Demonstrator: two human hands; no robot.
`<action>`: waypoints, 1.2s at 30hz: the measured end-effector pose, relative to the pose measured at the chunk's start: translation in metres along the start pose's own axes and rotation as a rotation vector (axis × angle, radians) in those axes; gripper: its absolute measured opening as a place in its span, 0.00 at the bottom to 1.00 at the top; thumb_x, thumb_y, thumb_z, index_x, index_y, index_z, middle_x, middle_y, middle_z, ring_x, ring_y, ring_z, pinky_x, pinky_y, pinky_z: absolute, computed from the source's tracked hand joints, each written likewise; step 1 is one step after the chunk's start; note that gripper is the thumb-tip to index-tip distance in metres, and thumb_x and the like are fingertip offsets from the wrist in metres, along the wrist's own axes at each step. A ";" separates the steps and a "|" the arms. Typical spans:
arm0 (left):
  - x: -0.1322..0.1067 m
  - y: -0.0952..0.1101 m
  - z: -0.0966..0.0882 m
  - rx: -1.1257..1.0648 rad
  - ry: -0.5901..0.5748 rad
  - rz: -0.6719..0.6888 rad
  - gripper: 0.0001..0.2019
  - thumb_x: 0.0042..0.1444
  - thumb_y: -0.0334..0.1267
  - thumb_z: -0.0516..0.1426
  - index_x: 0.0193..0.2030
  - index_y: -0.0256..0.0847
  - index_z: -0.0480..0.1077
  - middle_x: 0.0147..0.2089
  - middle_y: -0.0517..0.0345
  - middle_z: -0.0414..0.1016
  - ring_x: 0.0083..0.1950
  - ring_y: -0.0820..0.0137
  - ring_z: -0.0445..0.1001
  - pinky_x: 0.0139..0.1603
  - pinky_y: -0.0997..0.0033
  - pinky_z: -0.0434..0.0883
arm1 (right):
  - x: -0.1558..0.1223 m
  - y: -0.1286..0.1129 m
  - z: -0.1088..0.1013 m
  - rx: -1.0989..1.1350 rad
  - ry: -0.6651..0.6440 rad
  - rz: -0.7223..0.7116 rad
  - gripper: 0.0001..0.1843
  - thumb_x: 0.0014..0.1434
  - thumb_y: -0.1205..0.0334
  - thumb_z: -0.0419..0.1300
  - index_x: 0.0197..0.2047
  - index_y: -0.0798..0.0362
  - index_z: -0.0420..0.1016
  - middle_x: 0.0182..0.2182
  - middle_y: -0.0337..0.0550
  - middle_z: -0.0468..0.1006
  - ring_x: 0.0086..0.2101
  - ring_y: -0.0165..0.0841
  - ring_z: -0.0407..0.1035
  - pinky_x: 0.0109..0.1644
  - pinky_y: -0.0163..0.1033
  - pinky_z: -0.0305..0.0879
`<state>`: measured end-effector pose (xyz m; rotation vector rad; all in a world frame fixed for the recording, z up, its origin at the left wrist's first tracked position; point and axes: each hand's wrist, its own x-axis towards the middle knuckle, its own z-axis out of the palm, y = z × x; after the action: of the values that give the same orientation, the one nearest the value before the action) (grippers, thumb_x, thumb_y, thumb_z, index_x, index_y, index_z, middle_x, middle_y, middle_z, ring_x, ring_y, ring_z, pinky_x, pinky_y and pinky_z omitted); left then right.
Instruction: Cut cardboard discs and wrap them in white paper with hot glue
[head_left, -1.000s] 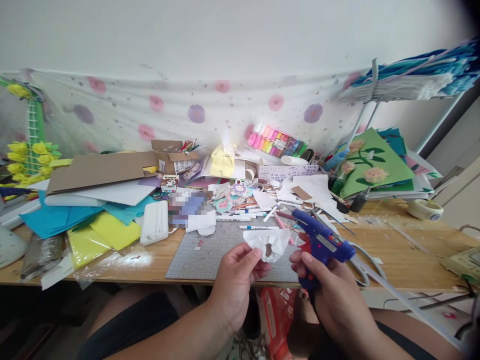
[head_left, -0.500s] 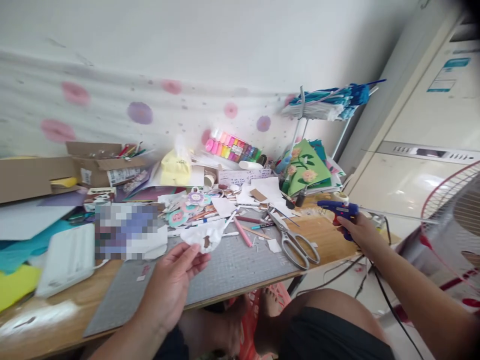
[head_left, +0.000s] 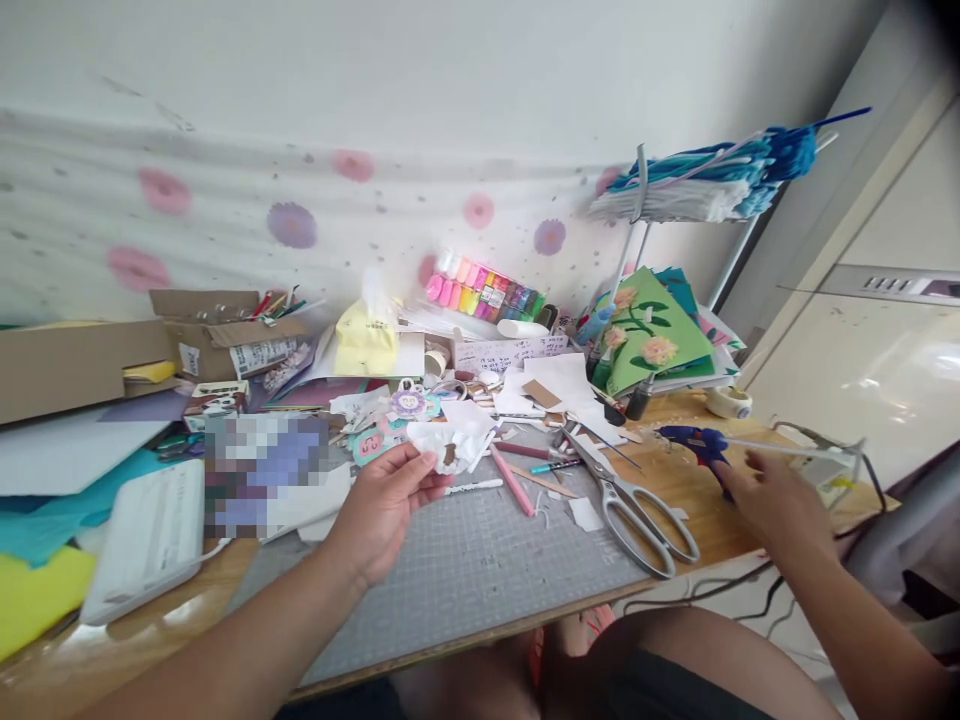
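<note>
My left hand (head_left: 394,510) pinches a thin white piece (head_left: 457,445), like paper or film, between thumb and fingers above the cutting mat. A brown patch or hole shows near its middle; which one I cannot tell. At the right, a blue hot glue gun (head_left: 694,440) rests on the wooden table, with a pale glue stick (head_left: 795,450) coming out of its back. My right hand (head_left: 780,505) is beside its handle, thumb and forefinger apart, fingertips at or near the grip. Large grey scissors (head_left: 619,490) lie partly open between the hands.
A grey cutting mat (head_left: 450,580) covers the table front. Behind it are paper scraps, pens and a pink stick (head_left: 514,480). Cardboard boxes (head_left: 232,340) and a white power bank-like box (head_left: 146,540) stand left. A roll of tape (head_left: 729,402) and a rack of pipe cleaners (head_left: 720,175) are right.
The glue gun, gripped in my right hand earlier, now rests on the table with the hand loosened and drawn back from it. My left hand still holds the white piece. The view has shifted.
</note>
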<state>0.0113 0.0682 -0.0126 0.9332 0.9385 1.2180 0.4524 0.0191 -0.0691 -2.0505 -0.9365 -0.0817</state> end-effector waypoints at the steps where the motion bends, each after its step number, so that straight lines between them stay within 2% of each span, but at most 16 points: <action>1: 0.005 0.000 -0.002 0.007 -0.016 0.000 0.11 0.46 0.41 0.66 0.26 0.38 0.70 0.28 0.61 0.74 0.34 0.67 0.77 0.38 0.69 0.73 | -0.016 -0.003 -0.007 -0.023 0.052 0.002 0.10 0.49 0.52 0.61 0.29 0.49 0.72 0.30 0.52 0.74 0.44 0.60 0.66 0.44 0.56 0.55; 2: 0.010 0.000 -0.003 0.018 -0.034 0.003 0.10 0.46 0.41 0.66 0.26 0.38 0.70 0.28 0.60 0.74 0.34 0.68 0.77 0.38 0.69 0.73 | -0.032 -0.009 -0.014 -0.047 0.103 -0.007 0.10 0.53 0.51 0.58 0.31 0.48 0.72 0.30 0.51 0.74 0.43 0.59 0.67 0.43 0.56 0.56; 4: 0.019 0.000 -0.006 0.037 -0.075 0.015 0.10 0.47 0.40 0.66 0.24 0.37 0.70 0.28 0.59 0.74 0.33 0.69 0.75 0.37 0.69 0.73 | -0.063 -0.029 -0.023 0.019 0.176 -0.177 0.08 0.55 0.53 0.57 0.31 0.45 0.74 0.28 0.46 0.75 0.38 0.52 0.71 0.42 0.53 0.60; 5: 0.023 -0.001 -0.007 0.041 -0.095 0.020 0.10 0.46 0.40 0.66 0.24 0.37 0.71 0.28 0.59 0.74 0.33 0.70 0.74 0.37 0.69 0.73 | -0.076 -0.043 -0.024 0.106 0.108 -0.347 0.05 0.54 0.55 0.60 0.31 0.45 0.75 0.28 0.43 0.76 0.36 0.48 0.72 0.41 0.50 0.63; 7: 0.029 -0.004 -0.010 0.031 -0.122 0.022 0.10 0.46 0.40 0.66 0.24 0.37 0.71 0.28 0.59 0.73 0.33 0.70 0.72 0.38 0.68 0.73 | -0.092 -0.077 -0.021 0.251 -0.166 -0.744 0.04 0.52 0.61 0.63 0.34 0.45 0.77 0.30 0.41 0.78 0.32 0.42 0.73 0.37 0.45 0.66; 9: 0.031 -0.008 -0.013 0.021 -0.129 0.006 0.10 0.47 0.40 0.65 0.25 0.37 0.72 0.29 0.59 0.73 0.33 0.71 0.72 0.39 0.68 0.73 | -0.098 -0.111 -0.010 0.300 -0.372 -0.916 0.08 0.54 0.67 0.62 0.38 0.48 0.78 0.33 0.43 0.79 0.34 0.38 0.73 0.38 0.41 0.67; 10: 0.031 -0.011 -0.015 0.021 -0.129 0.000 0.09 0.47 0.40 0.65 0.26 0.37 0.72 0.30 0.59 0.74 0.34 0.71 0.72 0.39 0.68 0.73 | -0.099 -0.127 -0.004 0.324 -0.453 -0.938 0.06 0.56 0.68 0.61 0.35 0.49 0.77 0.31 0.43 0.79 0.32 0.36 0.72 0.36 0.40 0.67; 12: 0.028 -0.015 -0.018 0.021 -0.132 -0.010 0.09 0.49 0.40 0.64 0.27 0.38 0.72 0.32 0.59 0.74 0.35 0.70 0.71 0.39 0.68 0.72 | -0.099 -0.154 0.011 0.358 -0.551 -0.860 0.06 0.59 0.66 0.59 0.33 0.50 0.77 0.29 0.43 0.79 0.31 0.35 0.72 0.35 0.39 0.67; 14: 0.025 -0.018 -0.019 0.025 -0.144 -0.007 0.08 0.50 0.40 0.64 0.27 0.38 0.72 0.32 0.59 0.74 0.35 0.70 0.70 0.39 0.67 0.72 | -0.099 -0.177 0.024 0.404 -0.628 -0.690 0.07 0.60 0.60 0.58 0.36 0.51 0.78 0.32 0.45 0.80 0.34 0.36 0.73 0.37 0.40 0.67; 17: 0.022 -0.020 -0.020 0.047 -0.160 0.026 0.07 0.50 0.40 0.63 0.27 0.39 0.73 0.33 0.58 0.74 0.36 0.69 0.70 0.38 0.68 0.71 | -0.103 -0.206 0.042 0.556 -0.866 -0.392 0.13 0.59 0.52 0.58 0.40 0.51 0.78 0.37 0.45 0.80 0.35 0.36 0.72 0.39 0.40 0.68; 20: 0.022 -0.021 -0.021 0.077 -0.159 0.044 0.08 0.50 0.40 0.63 0.28 0.38 0.73 0.34 0.57 0.75 0.38 0.68 0.70 0.39 0.68 0.70 | -0.109 -0.225 0.059 0.711 -0.989 -0.142 0.14 0.55 0.50 0.61 0.33 0.53 0.78 0.29 0.41 0.77 0.28 0.31 0.68 0.33 0.37 0.67; 23: 0.023 -0.022 -0.022 0.094 -0.163 0.042 0.08 0.50 0.41 0.63 0.27 0.39 0.73 0.34 0.56 0.75 0.38 0.67 0.70 0.39 0.67 0.70 | -0.114 -0.231 0.070 0.730 -0.973 -0.070 0.09 0.50 0.56 0.65 0.27 0.53 0.75 0.22 0.38 0.73 0.23 0.28 0.64 0.28 0.35 0.61; 26: 0.024 -0.024 -0.023 0.117 -0.172 0.054 0.08 0.50 0.41 0.63 0.28 0.39 0.73 0.33 0.57 0.75 0.38 0.67 0.70 0.40 0.67 0.70 | -0.116 -0.229 0.072 0.702 -0.952 -0.098 0.07 0.49 0.60 0.64 0.23 0.52 0.72 0.20 0.36 0.71 0.22 0.29 0.63 0.26 0.35 0.57; 29: 0.024 -0.027 -0.023 0.159 -0.143 0.070 0.09 0.50 0.41 0.63 0.27 0.39 0.71 0.32 0.58 0.74 0.37 0.67 0.70 0.39 0.67 0.70 | -0.121 -0.227 0.069 0.655 -0.890 -0.173 0.07 0.50 0.60 0.61 0.24 0.52 0.70 0.20 0.36 0.69 0.23 0.30 0.62 0.26 0.36 0.56; 32: 0.023 -0.032 -0.023 0.209 -0.086 0.119 0.11 0.50 0.42 0.62 0.24 0.40 0.69 0.29 0.59 0.73 0.34 0.68 0.69 0.37 0.69 0.68 | -0.134 -0.227 0.064 0.613 -0.752 -0.402 0.06 0.54 0.63 0.58 0.26 0.52 0.69 0.23 0.38 0.68 0.27 0.32 0.64 0.31 0.38 0.60; 36: 0.019 -0.036 -0.020 0.280 -0.025 0.202 0.12 0.52 0.42 0.61 0.24 0.40 0.67 0.29 0.60 0.73 0.34 0.69 0.68 0.36 0.70 0.66 | -0.154 -0.228 0.065 0.583 -0.449 -0.757 0.06 0.55 0.70 0.58 0.29 0.53 0.73 0.36 0.44 0.67 0.39 0.36 0.65 0.44 0.44 0.63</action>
<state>0.0059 0.0846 -0.0545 1.2880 1.0308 1.2605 0.1776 0.0558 -0.0135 -1.1142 -1.7398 0.2346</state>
